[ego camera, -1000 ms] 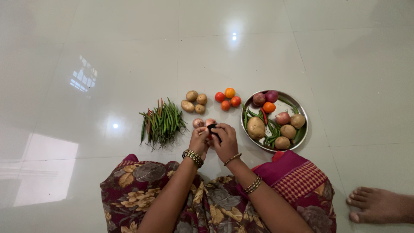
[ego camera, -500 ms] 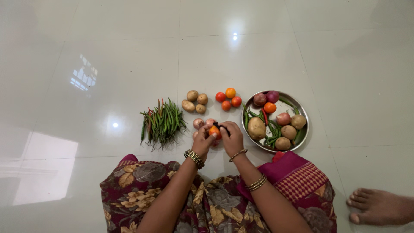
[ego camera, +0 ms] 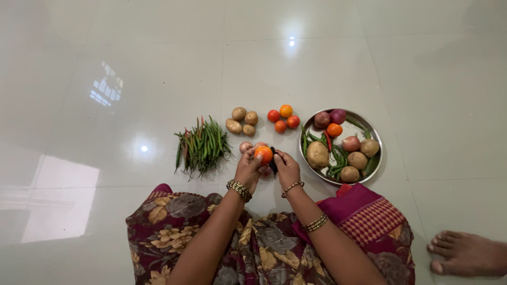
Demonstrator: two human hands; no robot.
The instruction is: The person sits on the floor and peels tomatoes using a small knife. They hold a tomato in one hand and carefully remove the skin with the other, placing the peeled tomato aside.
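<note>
The shiny floor (ego camera: pixel 132 79) holds sorted piles. At ten o'clock from the hands lies a bunch of green chillies (ego camera: pixel 202 146). At twelve o'clock sit four potatoes (ego camera: pixel 242 121), and just beside them four tomatoes (ego camera: pixel 282 117). A few onions (ego camera: pixel 246 146) rest by the hands. The round steel plate (ego camera: pixel 374 134) at two o'clock has a mix of potatoes, onions, chillies and a tomato in it, so much sorting looks left.

Both arms reach forward, hands close together. The left hand (ego camera: pixel 247 170) has its grip closed around an orange tomato (ego camera: pixel 263 154). The right hand (ego camera: pixel 288 170) pinches a small dark thing (ego camera: pixel 273 163) just beside it. A bare foot (ego camera: pixel 467 253) shows at four o'clock.
</note>
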